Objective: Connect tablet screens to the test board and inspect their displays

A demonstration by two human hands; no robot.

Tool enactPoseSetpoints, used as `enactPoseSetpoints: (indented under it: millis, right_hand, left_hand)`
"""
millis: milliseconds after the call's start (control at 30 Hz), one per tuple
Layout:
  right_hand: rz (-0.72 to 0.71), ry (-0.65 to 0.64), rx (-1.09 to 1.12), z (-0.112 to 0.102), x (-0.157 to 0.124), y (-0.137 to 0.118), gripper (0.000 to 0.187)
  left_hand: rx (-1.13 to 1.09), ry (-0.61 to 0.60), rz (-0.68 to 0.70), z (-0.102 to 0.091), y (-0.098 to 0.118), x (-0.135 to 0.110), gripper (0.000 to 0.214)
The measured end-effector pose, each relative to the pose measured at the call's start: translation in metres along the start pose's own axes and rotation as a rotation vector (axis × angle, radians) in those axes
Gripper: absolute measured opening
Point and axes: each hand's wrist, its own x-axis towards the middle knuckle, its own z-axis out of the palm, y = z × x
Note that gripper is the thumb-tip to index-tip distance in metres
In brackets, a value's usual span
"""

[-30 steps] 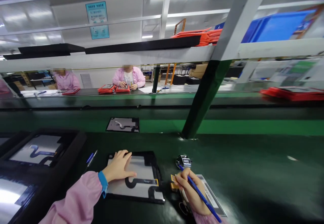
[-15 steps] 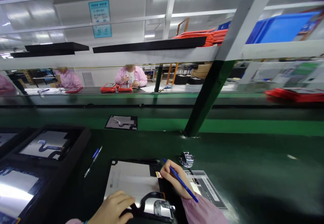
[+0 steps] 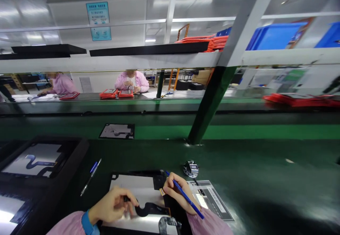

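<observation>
A flat display panel [image 3: 138,192] with a silver back and black frame lies on the green bench in front of me. My left hand [image 3: 113,205] pinches the black flex cable [image 3: 148,210] that curls across the panel. At the panel's right edge my right hand [image 3: 176,190] grips a blue pen [image 3: 186,198], and its fingertips are on a small gold connector tab [image 3: 161,191].
A small metal counter [image 3: 190,168] and a printed sheet [image 3: 212,199] lie right of the panel. A loose pen [image 3: 90,176] lies to the left beside black trays holding panels [image 3: 37,160]. Another panel [image 3: 117,131] rides the green conveyor. A slanted post [image 3: 209,104] rises ahead; people in pink sit opposite.
My left hand went from lying flat on the panel to pinching the flex cable. My right hand moved with the pen from the sheet to the connector tab at the panel's edge.
</observation>
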Motion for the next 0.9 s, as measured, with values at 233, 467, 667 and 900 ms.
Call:
enactPoseSetpoints:
  millis: [233,467,667,900]
  right_hand:
    - [-0.025,-0.004,-0.048,-0.001,0.000,0.000,0.043]
    - [-0.038,-0.006,-0.059,-0.006,-0.002,0.008,0.041]
    - [-0.044,-0.002,-0.053,-0.002,-0.003,0.013,0.045]
    - [-0.038,0.007,-0.061,0.003,0.000,0.005,0.041]
  left_hand:
    - [-0.241,0.006,-0.092,0.002,0.001,0.031,0.031]
    - [-0.221,0.204,-0.266,0.053,-0.001,0.059,0.043]
    - [-0.175,0.438,-0.330,0.072,-0.006,0.064,0.043]
    - [-0.182,0.487,-0.310,0.069,-0.002,0.063,0.040]
